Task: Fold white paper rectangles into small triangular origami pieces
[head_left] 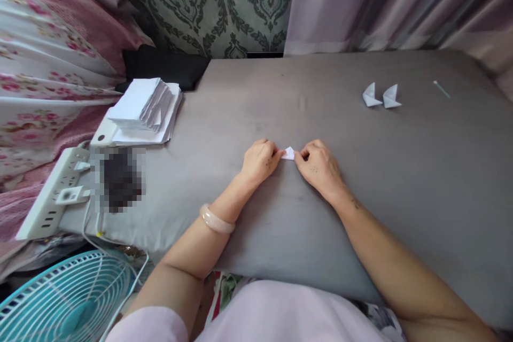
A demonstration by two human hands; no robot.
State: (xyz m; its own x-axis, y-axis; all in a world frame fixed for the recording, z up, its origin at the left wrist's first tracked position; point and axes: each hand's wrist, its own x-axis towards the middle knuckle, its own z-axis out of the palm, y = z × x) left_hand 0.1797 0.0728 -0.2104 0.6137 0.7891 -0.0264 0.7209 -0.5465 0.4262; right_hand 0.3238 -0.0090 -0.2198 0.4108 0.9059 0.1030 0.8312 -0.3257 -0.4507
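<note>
Between my two hands, low over the grey-covered table, is a small piece of folded white paper (289,154) with a pointed top. My left hand (261,161) pinches its left end between thumb and fingers. At the right end, my right hand (319,166) grips it the same way, with the fingertips partly hidden. Two finished-looking folded paper boats (371,96) stand side by side at the back right, apart from both hands.
A stack of white paper (140,109) lies at the back left. Near it are a power strip (54,192) with plugs and cables, and a blurred-out dark object (122,179). A thin stick (442,89) lies far right. A turquoise fan (76,299) stands below left.
</note>
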